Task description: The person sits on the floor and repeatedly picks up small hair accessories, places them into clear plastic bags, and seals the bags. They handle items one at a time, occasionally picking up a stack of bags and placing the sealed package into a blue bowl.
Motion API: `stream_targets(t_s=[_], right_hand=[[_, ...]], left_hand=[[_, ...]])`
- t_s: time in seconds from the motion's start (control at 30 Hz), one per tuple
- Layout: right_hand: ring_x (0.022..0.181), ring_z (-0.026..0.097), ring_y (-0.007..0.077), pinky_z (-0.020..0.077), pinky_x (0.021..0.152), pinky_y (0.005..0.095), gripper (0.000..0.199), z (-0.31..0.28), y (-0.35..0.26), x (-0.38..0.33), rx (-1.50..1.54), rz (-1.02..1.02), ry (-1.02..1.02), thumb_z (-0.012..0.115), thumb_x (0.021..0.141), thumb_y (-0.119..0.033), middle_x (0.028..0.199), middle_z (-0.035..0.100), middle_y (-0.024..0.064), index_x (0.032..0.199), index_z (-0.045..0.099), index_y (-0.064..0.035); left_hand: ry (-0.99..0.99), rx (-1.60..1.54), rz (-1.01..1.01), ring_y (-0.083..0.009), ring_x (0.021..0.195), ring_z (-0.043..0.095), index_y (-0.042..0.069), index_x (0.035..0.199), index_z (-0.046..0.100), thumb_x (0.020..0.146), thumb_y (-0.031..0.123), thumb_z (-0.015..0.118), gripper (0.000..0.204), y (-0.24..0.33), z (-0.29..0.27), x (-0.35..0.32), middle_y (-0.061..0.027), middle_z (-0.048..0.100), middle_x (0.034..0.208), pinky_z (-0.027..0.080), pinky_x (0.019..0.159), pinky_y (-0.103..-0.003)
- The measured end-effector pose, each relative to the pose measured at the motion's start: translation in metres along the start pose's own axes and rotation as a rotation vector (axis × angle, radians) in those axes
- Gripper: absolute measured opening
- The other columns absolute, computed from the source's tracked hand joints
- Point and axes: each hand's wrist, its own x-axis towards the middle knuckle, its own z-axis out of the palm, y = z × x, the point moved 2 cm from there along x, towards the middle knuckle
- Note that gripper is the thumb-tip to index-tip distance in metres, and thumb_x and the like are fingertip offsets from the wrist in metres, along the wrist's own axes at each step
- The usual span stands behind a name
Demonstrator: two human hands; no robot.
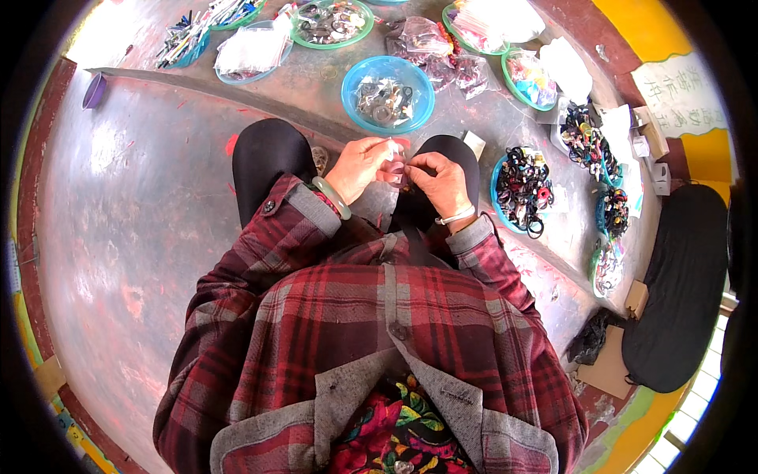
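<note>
Above my lap, my left hand (357, 167) and my right hand (439, 183) come together with bent fingers. My left hand, with a pale bangle at its wrist, grips a small pinkish-brown piece (395, 166) that looks thin and partly see-through. The thumb and fingertips of my right hand pinch at this piece's right edge. Its exact kind is too small to make out, and fingers cover part of it. Just beyond my hands, a round blue basket (347, 101) holds clear little bags and several dark and pale rings.
Farther off are a green basket (369, 39) of rings, clear plastic bags (422, 39) and a green-rimmed basket (517, 96) of colourful packets. To my right stand a blue basket (496, 193) heaped with black bands and a long black cushion (671, 300). A purple bowl (94, 92) lies far left.
</note>
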Motion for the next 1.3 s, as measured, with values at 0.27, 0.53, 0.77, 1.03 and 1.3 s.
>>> stream_targets(t_s=[0.27, 0.53, 0.77, 1.03, 1.3], right_hand=[[0.056, 0.054, 0.0074, 0.0419, 0.050, 0.0194, 0.007, -0.002, 0.020, 0.002, 0.265, 0.209, 0.004, 0.059, 0.081, -0.007, 0.067, 0.059, 0.0017, 0.079, 0.060, 0.0000], [0.061, 0.055, 0.0073, 0.0435, 0.048, 0.0181, 0.007, -0.006, 0.019, 0.000, 0.474, 0.298, -0.046, 0.055, 0.085, -0.010, 0.072, 0.059, 0.0005, 0.086, 0.058, -0.0035], [0.066, 0.059, 0.0123, 0.0534, 0.058, 0.0248, 0.009, -0.003, 0.030, 0.002, 0.547, 0.320, -0.056, 0.053, 0.086, -0.008, 0.077, 0.059, 0.0056, 0.090, 0.053, 0.0005], [0.072, 0.060, 0.0095, 0.0468, 0.055, 0.0197, 0.016, -0.001, 0.018, -0.001, 0.295, 0.393, -0.148, 0.059, 0.082, -0.011, 0.083, 0.063, 0.0039, 0.094, 0.060, -0.0012], [0.070, 0.061, 0.0118, 0.0485, 0.059, 0.0216, 0.014, 0.000, 0.030, -0.001, 0.428, 0.415, -0.104, 0.059, 0.079, -0.006, 0.081, 0.063, 0.0053, 0.091, 0.061, 0.0005]], left_hand=[[-0.008, -0.016, 0.001, -0.0086, 0.073, 0.055, 0.002, 0.102, 0.058, 0.087, 0.022, 0.054, 0.025, 0.009, 0.005, -0.008, -0.0019, 0.056, 0.083, 0.050, 0.063, -0.023], [-0.061, -0.078, -0.050, -0.0133, 0.077, 0.059, -0.001, 0.100, 0.057, 0.086, 0.015, 0.056, 0.022, -0.012, -0.011, 0.004, -0.0066, 0.059, 0.090, 0.049, 0.062, -0.022], [0.005, -0.202, -0.065, -0.0108, 0.081, 0.058, -0.004, 0.103, 0.056, 0.086, 0.008, 0.054, 0.021, -0.017, -0.012, 0.007, -0.0082, 0.060, 0.098, 0.049, 0.068, -0.020], [-0.035, -0.277, 0.051, -0.0137, 0.085, 0.058, -0.006, 0.099, 0.058, 0.086, 0.006, 0.052, 0.019, -0.021, -0.023, 0.013, -0.0118, 0.060, 0.098, 0.049, 0.073, -0.022], [-0.051, -0.349, 0.081, -0.0187, 0.087, 0.058, -0.009, 0.098, 0.055, 0.085, 0.005, 0.053, 0.019, -0.017, -0.020, 0.013, -0.0155, 0.059, 0.098, 0.050, 0.078, -0.026]])
